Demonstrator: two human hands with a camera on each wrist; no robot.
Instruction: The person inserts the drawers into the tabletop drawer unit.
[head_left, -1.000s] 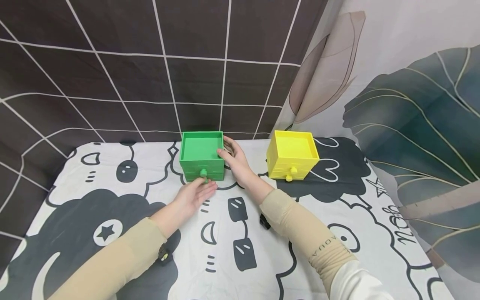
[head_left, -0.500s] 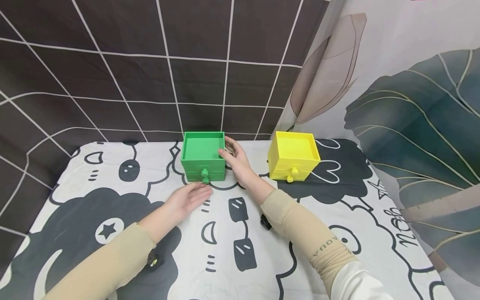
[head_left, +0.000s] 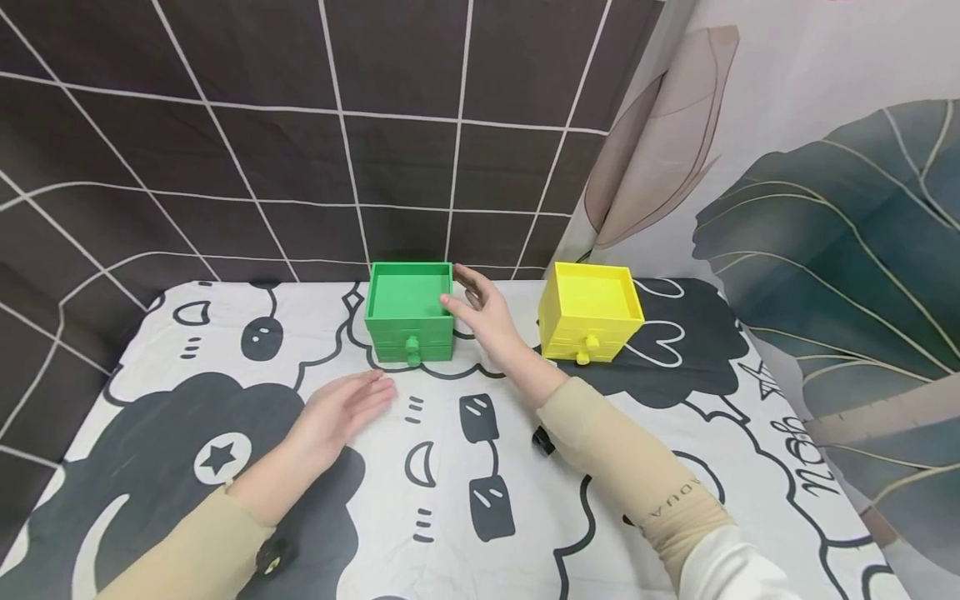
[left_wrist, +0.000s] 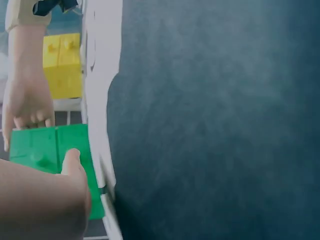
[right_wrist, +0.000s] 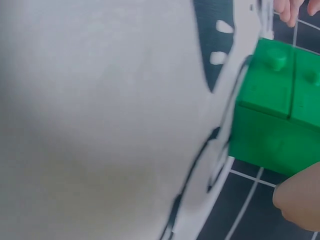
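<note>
A small green drawer box (head_left: 409, 292) with a shallow tray top and two front knobs, one above the other, stands near the back of the table. My right hand (head_left: 483, 312) is at its right side, fingers extended and thumb by the top edge; whether it touches the box I cannot tell. In the right wrist view, part of that hand (right_wrist: 301, 200) shows close to the green box (right_wrist: 272, 135). My left hand (head_left: 337, 417) is held in front and to the left of the box, apart from it, fingers loosely extended with nothing in them.
A matching yellow drawer box (head_left: 591, 304) stands to the right of the green one. The table is covered with a black-and-white cartoon cloth (head_left: 420, 550). A dark gridded curtain (head_left: 300, 150) hangs directly behind, and a leaf-patterned one (head_left: 840, 275) on the right.
My left hand has drawn back from the green box's lower knob, toward me and left. My right hand has shifted slightly to the right, staying beside the box.
</note>
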